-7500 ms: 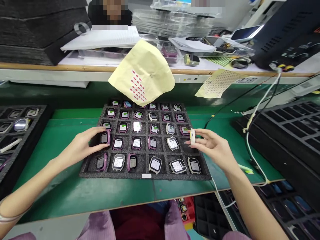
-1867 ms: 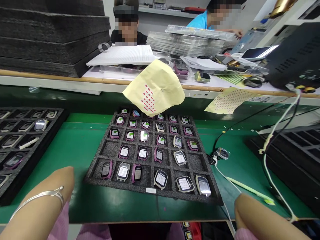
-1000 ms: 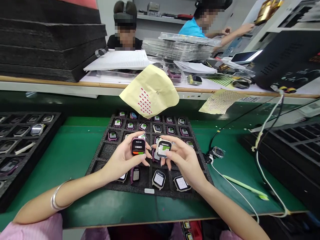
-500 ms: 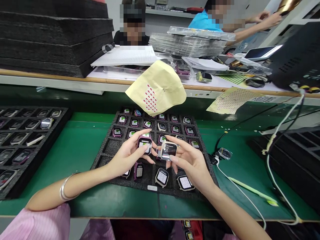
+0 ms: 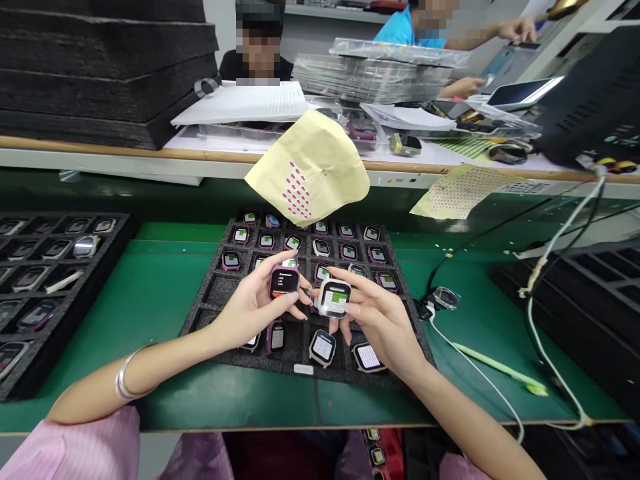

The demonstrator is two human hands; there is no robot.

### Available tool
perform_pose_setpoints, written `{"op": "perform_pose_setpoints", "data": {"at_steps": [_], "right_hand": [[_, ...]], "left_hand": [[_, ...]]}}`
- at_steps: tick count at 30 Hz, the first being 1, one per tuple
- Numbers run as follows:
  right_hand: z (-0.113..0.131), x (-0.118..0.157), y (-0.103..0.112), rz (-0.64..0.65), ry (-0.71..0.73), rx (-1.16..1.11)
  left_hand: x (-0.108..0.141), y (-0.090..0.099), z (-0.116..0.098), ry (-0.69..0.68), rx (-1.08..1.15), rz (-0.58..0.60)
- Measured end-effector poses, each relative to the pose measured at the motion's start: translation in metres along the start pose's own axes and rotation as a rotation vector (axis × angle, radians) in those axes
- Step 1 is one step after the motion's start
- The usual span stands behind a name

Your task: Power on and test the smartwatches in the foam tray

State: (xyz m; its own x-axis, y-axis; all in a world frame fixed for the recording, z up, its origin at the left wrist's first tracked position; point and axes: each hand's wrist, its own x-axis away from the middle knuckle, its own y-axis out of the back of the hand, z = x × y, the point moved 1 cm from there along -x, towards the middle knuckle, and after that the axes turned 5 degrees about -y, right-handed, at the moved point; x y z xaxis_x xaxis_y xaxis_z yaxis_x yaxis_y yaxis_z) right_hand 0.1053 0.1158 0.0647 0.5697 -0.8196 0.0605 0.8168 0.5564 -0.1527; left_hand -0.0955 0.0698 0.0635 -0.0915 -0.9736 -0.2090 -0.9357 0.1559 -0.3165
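My left hand is closed around a purple smartwatch, whose dark screen shows white lines of text and a red strip at the bottom. In my right hand is a pale-cased smartwatch with a white and green page lit up. Both thumbs lie at the lower screen edges, and the two watches are side by side. Beneath them is a black foam tray of purple and pale watches in square slots, several with lit screens. A pale watch rests in the front row.
A second tray of watches is on the left. Yellow sticker sheets hang from the shelf edge. To the right lie a white cable, a green pen and a round clear-wrapped item. Two people are behind the shelf.
The left watch's screen has gone from a white and green page to dark text with a red strip. The right one has gone from dark text to a white and green page.
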Motion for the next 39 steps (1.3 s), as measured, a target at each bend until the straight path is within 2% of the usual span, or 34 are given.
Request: {"op": "perform_pose_setpoints", "data": {"at_steps": [6, 16, 22, 25, 32, 36, 39], "right_hand": [[0.0, -0.001, 0.0, -0.116, -0.008, 0.122], [0.002, 0.006, -0.006, 0.078, -0.02, -0.014], [0.005, 0.007, -0.011, 0.014, -0.027, 0.074], [0.005, 0.008, -0.008, 0.027, -0.019, 0.089], [0.001, 0.016, 0.013, 0.089, -0.017, 0.175], [0.004, 0.02, 0.036, 0.011, -0.079, 0.346], [0.004, 0.022, 0.067, -0.065, -0.088, 0.597]], "left_hand": [[0.001, -0.001, -0.004, 0.002, -0.008, 0.013], [-0.002, 0.002, -0.001, 0.018, -0.043, -0.044], [0.0, 0.004, -0.002, 0.006, 0.116, 0.057], [0.001, 0.002, -0.002, 0.027, 0.094, 0.039], [-0.001, 0.005, 0.004, 0.047, 0.046, 0.002], [0.003, 0.013, 0.007, 0.077, -0.005, 0.021], [0.009, 0.027, 0.01, 0.1, -0.084, 0.026]]}}
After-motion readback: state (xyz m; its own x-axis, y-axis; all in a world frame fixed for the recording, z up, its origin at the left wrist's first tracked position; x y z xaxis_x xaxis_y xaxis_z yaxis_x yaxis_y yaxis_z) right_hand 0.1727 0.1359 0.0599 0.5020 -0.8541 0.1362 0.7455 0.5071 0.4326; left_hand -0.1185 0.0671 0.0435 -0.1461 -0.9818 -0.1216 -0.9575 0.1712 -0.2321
